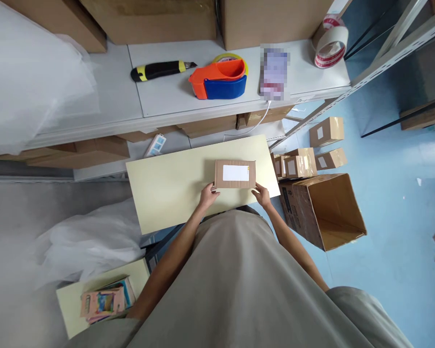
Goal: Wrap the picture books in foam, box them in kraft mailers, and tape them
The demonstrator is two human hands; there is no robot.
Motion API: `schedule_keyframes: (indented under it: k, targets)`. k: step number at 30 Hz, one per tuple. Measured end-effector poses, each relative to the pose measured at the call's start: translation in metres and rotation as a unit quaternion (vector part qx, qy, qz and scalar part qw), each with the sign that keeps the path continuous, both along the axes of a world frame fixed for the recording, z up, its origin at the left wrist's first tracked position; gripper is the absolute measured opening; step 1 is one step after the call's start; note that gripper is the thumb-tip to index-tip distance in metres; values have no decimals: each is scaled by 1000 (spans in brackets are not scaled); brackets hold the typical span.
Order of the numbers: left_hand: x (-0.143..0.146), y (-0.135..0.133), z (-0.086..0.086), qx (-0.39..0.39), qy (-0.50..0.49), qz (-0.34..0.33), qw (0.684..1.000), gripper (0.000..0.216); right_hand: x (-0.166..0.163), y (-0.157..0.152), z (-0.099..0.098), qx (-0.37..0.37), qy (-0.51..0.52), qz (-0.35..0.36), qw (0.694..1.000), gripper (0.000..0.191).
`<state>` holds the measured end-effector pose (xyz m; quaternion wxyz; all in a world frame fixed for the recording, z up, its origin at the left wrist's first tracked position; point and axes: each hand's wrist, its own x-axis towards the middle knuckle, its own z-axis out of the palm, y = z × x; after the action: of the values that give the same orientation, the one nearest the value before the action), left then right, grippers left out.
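Note:
A small closed cardboard box (235,184) lies on the pale yellow tabletop (170,188), a white label (235,173) on its upper face. At the box's near left corner is my left hand (209,195), its fingers along the side and corner, thumb pointing inward. My right hand (262,195) grips the near right corner in the same way. Between them the two hands hold the box, which appears to rest on the table. Some fingertips are hidden behind its sides.
On the grey shelf (112,96) ahead are a utility knife (159,70), an orange and blue tape dispenser (219,79), a phone (274,72) and tape rolls (331,46). A large open carton (322,212) and several small boxes (326,131) stand right. Books (107,300) lie lower left.

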<state>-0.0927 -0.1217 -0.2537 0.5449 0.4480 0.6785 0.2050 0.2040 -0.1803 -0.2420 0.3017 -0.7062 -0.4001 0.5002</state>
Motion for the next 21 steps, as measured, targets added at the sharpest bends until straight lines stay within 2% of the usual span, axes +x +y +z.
schedule_keyframes:
  k: [6, 8, 11, 14, 16, 21]
  targets:
    - [7, 3, 14, 13, 2, 61, 998, 27, -1, 10, 12, 1, -37, -27, 999, 47]
    - [12, 2, 22, 41, -9, 89, 995, 19, 2, 15, 22, 23, -77, -34, 996, 49]
    - [20, 3, 38, 100, -9, 115, 988, 20, 9, 26, 43, 63, -164, -32, 984, 54]
    - [28, 8, 52, 145, 21, 101, 984, 26, 21, 34, 61, 93, -235, -8, 968, 60]
    - [34, 10, 57, 145, 53, 74, 985, 25, 28, 36, 66, 100, -264, 18, 959, 61]
    - [52, 9, 56, 107, 115, 23, 987, 18, 43, 27, 52, 85, -285, 60, 953, 60]
